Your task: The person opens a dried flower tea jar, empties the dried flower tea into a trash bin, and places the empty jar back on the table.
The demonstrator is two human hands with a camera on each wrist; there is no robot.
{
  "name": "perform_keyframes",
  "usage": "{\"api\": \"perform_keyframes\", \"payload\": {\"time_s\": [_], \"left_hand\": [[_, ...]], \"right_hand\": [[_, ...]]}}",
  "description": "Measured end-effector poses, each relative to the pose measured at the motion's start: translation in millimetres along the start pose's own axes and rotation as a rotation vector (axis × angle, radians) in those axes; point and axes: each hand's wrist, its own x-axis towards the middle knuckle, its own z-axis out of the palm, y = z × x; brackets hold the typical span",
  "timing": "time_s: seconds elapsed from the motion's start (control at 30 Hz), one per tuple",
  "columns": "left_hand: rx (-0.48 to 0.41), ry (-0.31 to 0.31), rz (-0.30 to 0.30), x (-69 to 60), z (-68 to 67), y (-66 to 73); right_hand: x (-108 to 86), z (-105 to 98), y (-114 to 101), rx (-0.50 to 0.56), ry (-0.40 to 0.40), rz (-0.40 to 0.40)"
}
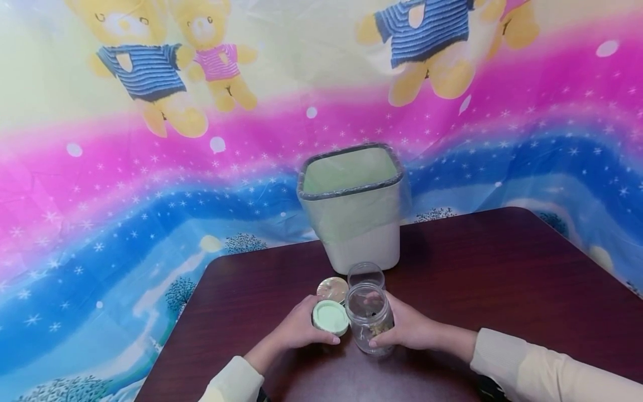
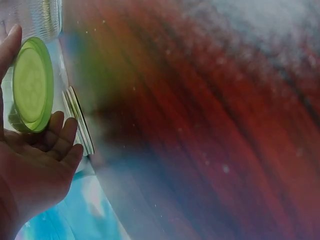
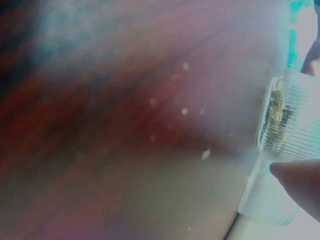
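Note:
My left hand (image 1: 300, 326) holds a pale green round lid (image 1: 330, 318) at its edge, thumb on the near side. The left wrist view shows the lid (image 2: 32, 85) turned edge-up between thumb and fingers. Just to its right, my right hand (image 1: 409, 326) grips a clear ribbed jar (image 1: 363, 335) whose mouth is uncovered. Some brownish-yellow bits (image 3: 276, 120) lie at the jar's bottom; their kind cannot be told. Directly behind stands a second clear jar (image 1: 365, 273), partly hidden by the first. A gold-coloured round lid (image 1: 332, 289) lies behind my left hand.
A white bin (image 1: 364, 245) with a grey rim and a plastic liner stands behind the jars. All of this is on a dark red-brown table (image 1: 477, 268). A printed cloth (image 1: 281, 128) with bears hangs behind the table's far edge.

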Motion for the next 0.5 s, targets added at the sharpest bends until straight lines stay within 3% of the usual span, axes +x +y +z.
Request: {"api": "perform_keyframes", "payload": {"time_s": [0.5], "left_hand": [[0.084,-0.044,0.069,1.1,5.3,-3.4]], "right_hand": [[0.0,-1.2,-2.1,-0.021,0.003,0.001]]}}
